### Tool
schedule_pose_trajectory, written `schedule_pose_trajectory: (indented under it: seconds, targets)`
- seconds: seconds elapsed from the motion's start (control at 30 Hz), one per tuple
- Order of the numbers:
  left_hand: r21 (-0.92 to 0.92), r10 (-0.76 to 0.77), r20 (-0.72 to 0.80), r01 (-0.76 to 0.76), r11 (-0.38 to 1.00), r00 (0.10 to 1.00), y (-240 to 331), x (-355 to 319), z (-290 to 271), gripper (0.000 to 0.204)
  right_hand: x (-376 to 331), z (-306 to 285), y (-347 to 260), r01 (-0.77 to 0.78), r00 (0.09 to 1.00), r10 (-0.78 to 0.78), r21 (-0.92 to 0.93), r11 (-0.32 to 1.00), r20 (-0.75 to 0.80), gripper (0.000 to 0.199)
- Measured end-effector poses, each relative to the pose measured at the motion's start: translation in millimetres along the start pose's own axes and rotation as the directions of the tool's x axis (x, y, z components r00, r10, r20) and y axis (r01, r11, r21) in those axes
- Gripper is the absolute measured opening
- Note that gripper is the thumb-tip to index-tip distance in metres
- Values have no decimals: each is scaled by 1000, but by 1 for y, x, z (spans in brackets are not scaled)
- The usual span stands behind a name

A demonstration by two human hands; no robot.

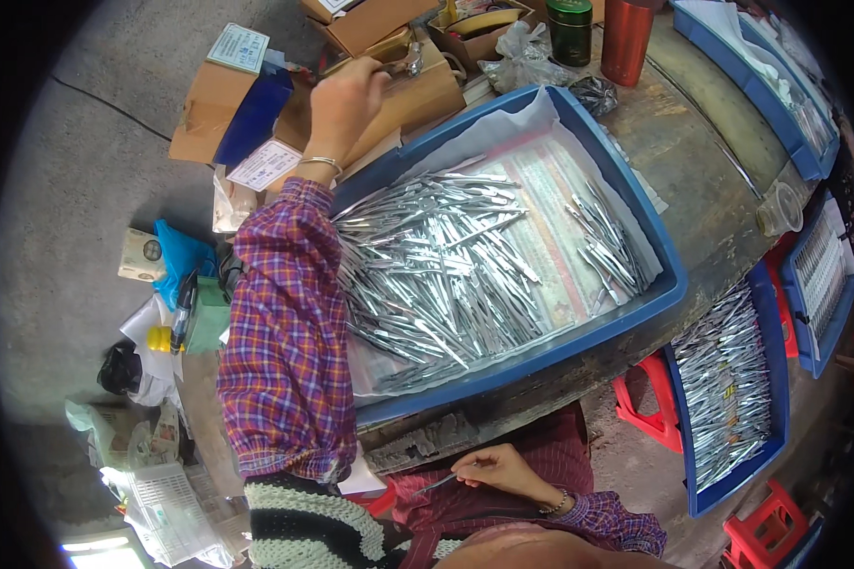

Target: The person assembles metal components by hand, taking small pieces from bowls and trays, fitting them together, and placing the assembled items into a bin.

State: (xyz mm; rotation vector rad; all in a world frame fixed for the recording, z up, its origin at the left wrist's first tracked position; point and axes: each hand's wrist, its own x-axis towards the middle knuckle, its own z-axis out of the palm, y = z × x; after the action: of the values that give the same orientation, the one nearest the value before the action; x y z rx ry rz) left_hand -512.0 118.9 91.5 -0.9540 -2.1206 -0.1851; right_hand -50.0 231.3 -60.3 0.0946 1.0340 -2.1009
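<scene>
My left hand [348, 102], at the end of a plaid sleeve, reaches over the cardboard boxes beyond the tray. Its fingers are curled closed, and what they hold, if anything, is hidden. A small shiny metal item [414, 59] shows just beyond them. Low over my lap, my right hand [505, 471] pinches a slim silver metal tool [436, 484], its thin end pointing left. Between the hands stands a blue tray [669, 284] lined with white sheeting. A large heap of slim silver metal tools [436, 266] fills its left side; a smaller bunch [605, 242] lies at the right.
An open cardboard box [417, 95] stands behind the tray. A green tin [569, 30] and a red cup [628, 43] stand at the back of the worn table [702, 142]. Right, another blue tray [780, 417] of tools sits by red stools [650, 403].
</scene>
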Motion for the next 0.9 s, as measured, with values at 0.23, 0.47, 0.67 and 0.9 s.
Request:
schedule_pose_trajectory:
  seconds: [0.23,0.47,0.67,0.9]
  targets:
    - [143,-128,67,118,983,989,-10,3,13,11,1,-1,-1,-46,999,46,5,999,-27,21]
    - [-10,-103,134,106,994,986,-30,1,18,19,2,-1,5,0,1000,0,54,999,-2,21]
    - [10,-194,198,196,981,961,-15,4,11,24,-2,1,1,-18,1000,18,-30,999,-5,20]
    - [-288,-180,161,221,932,970,8,-24,-47,23,-5,4,-4,31,999,-29,-59,998,33,16]
